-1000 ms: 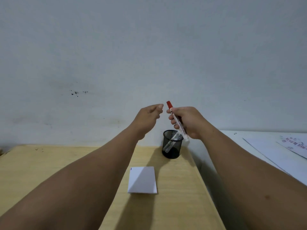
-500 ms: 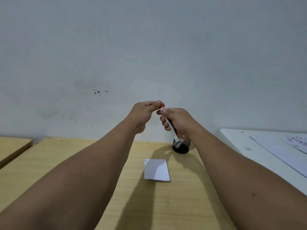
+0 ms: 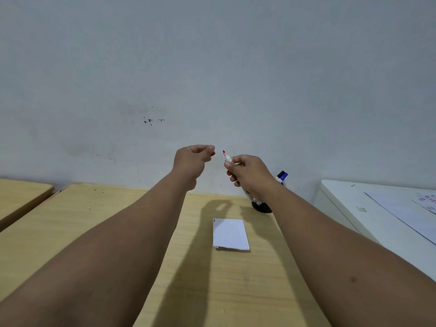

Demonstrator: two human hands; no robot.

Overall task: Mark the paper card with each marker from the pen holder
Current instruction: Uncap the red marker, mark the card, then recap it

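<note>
My right hand grips a white marker whose bare dark-red tip points up and left. My left hand is a little to its left, fingers pinched on the red cap, of which only a sliver shows. Both hands are held above the wooden table. The white paper card lies flat below them, with a small dark mark at its top left corner. The black pen holder stands behind my right wrist, mostly hidden; a blue-capped marker sticks out of it.
A white desk with printed sheets adjoins the table on the right. A second wooden table sits at the far left, across a narrow gap. A grey wall rises right behind the tables.
My left hand has pulled the red cap off the marker and moved left, so the tip is now bare. The view has swung, shifting the card and holder rightward.
</note>
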